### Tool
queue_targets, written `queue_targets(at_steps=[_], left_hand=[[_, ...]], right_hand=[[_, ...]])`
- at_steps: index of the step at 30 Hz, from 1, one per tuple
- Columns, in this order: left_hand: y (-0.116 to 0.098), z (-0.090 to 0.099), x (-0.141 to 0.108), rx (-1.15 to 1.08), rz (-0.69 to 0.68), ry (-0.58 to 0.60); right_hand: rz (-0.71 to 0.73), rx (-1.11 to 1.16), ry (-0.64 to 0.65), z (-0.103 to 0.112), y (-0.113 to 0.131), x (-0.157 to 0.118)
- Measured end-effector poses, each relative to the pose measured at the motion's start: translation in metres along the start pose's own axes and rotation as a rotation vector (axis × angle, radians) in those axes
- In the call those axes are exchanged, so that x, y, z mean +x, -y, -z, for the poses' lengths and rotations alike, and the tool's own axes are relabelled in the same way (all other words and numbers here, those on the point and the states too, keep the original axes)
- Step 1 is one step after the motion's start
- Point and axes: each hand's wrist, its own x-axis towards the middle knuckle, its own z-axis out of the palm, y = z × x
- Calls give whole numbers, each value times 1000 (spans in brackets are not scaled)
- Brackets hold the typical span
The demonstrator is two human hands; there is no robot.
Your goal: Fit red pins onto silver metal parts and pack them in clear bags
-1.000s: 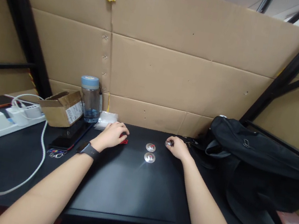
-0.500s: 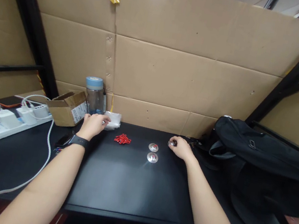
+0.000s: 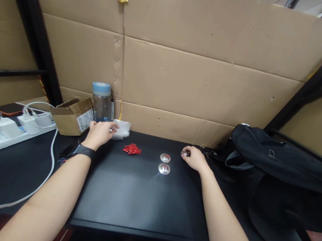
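Observation:
My left hand (image 3: 102,133), with a dark watch on its wrist, rests at the back left of the black table. Its fingers are loosely apart beside a clear plastic packet (image 3: 122,129); whether they touch it I cannot tell. At the back right, my right hand (image 3: 193,158) is closed, fingertips down, on a small shiny round thing (image 3: 185,153) mostly hidden by the fingers. Between the hands lies a small pile of red cord loops (image 3: 132,149). Two silver domed discs with flat rims, an upper disc (image 3: 164,158) and a lower disc (image 3: 164,169), lie one in front of the other.
A lidded bottle (image 3: 102,102) and an open cardboard box (image 3: 71,117) stand beyond my left hand. Further left are a power strip (image 3: 15,132) and a white cable (image 3: 44,179). A black backpack (image 3: 283,171) fills the right side; cardboard walls (image 3: 171,76) close the back.
Both hands keep almost the same place and pose. The whole view has shifted very slightly; the discs and the red loops lie as before.

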Motion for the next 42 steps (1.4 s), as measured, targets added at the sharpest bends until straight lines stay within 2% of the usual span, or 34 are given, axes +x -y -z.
queue_targets(at_steps=[3, 6, 10, 12, 15, 18, 20, 23, 27, 31, 34, 37, 42], left_hand=[[-2, 6, 1, -41, -5, -80], [-11, 13, 0, -71, -39, -210], [-41, 12, -7, -112, -170, -412], [-64, 4, -14, -126, -302, -428], [-99, -15, -24, -123, -499, -339], [-125, -34, -30, -75, -658, -201], [-132, -43, -32, -51, -721, -125], [-133, -45, -33, -65, -760, -28], [-132, -36, -37, -102, -770, 8], [-145, -29, -51, -150, -801, 54], [-161, -30, -66, -168, -870, 112], [-171, -34, -77, -138, -915, 119], [-172, -33, -76, -123, -941, 126]], right_hand=[[-3, -3, 0, 0, 1, -1], [-8, -9, -10, 1, 2, -2], [-11, -10, -41, 2, 7, -1], [20, 20, -71, 2, 12, -2], [153, 157, -106, 1, 26, -4], [310, 319, -54, 0, 43, -8], [379, 365, -2, 0, 53, -12], [422, 335, 48, -3, 63, -14], [398, 243, 73, -8, 66, -12], [384, 208, 73, -13, 66, -9], [389, 169, 76, -13, 65, -7], [345, 98, 65, -10, 62, -8], [251, 57, 100, -4, 56, -9]])
